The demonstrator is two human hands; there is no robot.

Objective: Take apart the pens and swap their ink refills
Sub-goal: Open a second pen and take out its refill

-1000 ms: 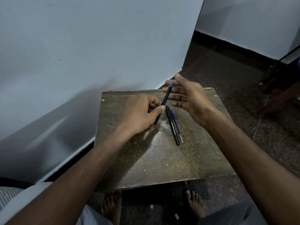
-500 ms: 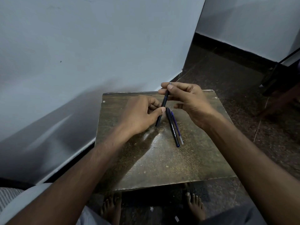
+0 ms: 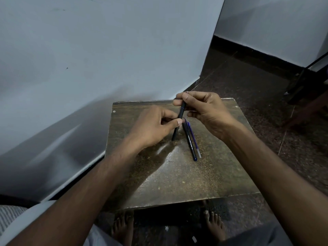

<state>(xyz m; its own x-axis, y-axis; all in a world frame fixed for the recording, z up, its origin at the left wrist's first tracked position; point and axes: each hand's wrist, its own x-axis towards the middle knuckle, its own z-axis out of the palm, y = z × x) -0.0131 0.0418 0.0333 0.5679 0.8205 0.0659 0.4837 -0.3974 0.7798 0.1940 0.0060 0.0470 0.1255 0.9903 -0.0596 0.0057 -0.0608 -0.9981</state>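
My left hand (image 3: 154, 125) grips a black pen (image 3: 178, 121) by its middle, holding it slanted above the small table (image 3: 177, 174). My right hand (image 3: 204, 108) pinches the pen's upper end between thumb and forefinger, hiding its tip. Just right of the held pen, a second black pen barrel (image 3: 190, 141) with white lettering lies flat on the tabletop. A thin blue ink refill (image 3: 193, 139) lies alongside it, touching or nearly touching.
A white wall (image 3: 88, 59) runs close along the table's left and far side. Dark speckled floor (image 3: 266, 103) spreads to the right, with dark furniture legs (image 3: 305, 86) at the far right. My bare feet (image 3: 124, 226) are under the table's near edge.
My right hand was open beside the pen's blue top; it has closed onto that end and now covers it. The left hand and the parts on the table have stayed put.
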